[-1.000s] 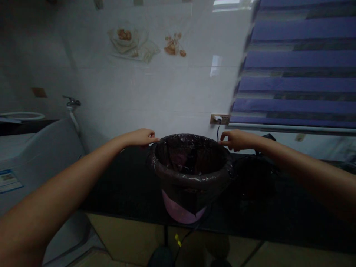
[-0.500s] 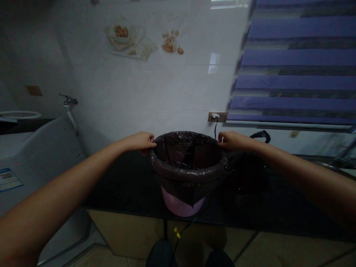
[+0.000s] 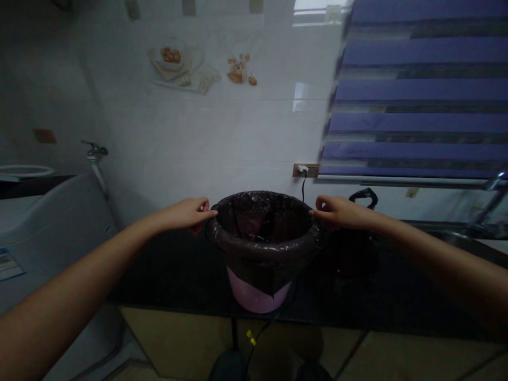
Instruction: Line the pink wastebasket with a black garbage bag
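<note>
A pink bin point(image 3: 257, 297) stands upright near the front edge of the black counter. A dark, shiny bin bag point(image 3: 264, 251) lines it, folded outward over the rim and hanging partway down the outside. My left hand point(image 3: 189, 213) pinches the bag at the left side of the rim, thumb on top. On the opposite side, my right hand point(image 3: 335, 211) pinches the bag at the rim between thumb and fingers. Inside, the liner lies loosely against the walls; the bottom is too dark to make out.
A black bag with a looped handle point(image 3: 365, 197) sits right of the bin. The washing machine point(image 3: 75, 217) is at left, below a wall tap point(image 3: 95, 150). A plugged-in cable point(image 3: 304, 186) runs down from the socket. A sink tap point(image 3: 490, 198) stands far right.
My view has tilted up and shifted slightly. Both hands stay at the rim, a little lower against it, with fingers now curled away from the thumbs. The bin stays in place.
</note>
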Available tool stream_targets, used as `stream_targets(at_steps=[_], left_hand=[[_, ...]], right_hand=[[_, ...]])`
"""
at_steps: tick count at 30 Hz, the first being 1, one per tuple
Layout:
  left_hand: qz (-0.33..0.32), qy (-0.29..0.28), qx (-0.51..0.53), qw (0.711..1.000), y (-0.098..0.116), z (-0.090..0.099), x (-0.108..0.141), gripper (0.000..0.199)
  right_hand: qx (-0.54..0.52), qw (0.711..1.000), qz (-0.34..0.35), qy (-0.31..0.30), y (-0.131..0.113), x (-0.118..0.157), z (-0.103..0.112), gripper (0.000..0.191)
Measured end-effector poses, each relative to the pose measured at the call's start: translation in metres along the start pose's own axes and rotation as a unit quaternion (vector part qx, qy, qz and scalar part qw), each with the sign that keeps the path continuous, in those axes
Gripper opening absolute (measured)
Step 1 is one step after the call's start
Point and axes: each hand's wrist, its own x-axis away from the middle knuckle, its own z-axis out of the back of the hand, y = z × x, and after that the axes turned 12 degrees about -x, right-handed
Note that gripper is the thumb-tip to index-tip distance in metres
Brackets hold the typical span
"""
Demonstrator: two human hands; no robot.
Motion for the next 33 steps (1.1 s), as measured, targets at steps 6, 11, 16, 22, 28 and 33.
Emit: stream_targets(at_steps=[6,11,16,22,28,33], left_hand=[[-0.025,0.008,0.042,0.999,0.002,-0.012,0.006,0.031],[-0.012,-0.002,0.098,0.995,0.003,-0.017,0.005,0.028],[0.001,0.012,0.155,0.988,-0.005,-0.021,0.007,0.035],[0.011,0.072,0.219,0.973,-0.017,-0.038,0.019,0.037],[-0.035,0.115,0.249,0.961,-0.020,-0.058,0.026,0.033],[-0.048,0.118,0.268,0.955,-0.015,-0.065,0.026,0.029]], right_hand=[[-0.056,0.998,0.007,-0.027,-0.001,0.010,-0.011,0.030],[-0.071,0.997,0.013,-0.013,0.003,0.010,-0.012,0.031],[-0.169,0.985,0.008,-0.023,0.014,0.016,-0.012,0.044],[-0.306,0.951,0.038,-0.036,0.027,0.030,-0.028,0.057],[-0.305,0.949,0.083,-0.010,0.031,0.035,-0.042,0.048],[-0.336,0.937,0.094,0.001,0.031,0.034,-0.047,0.051]])
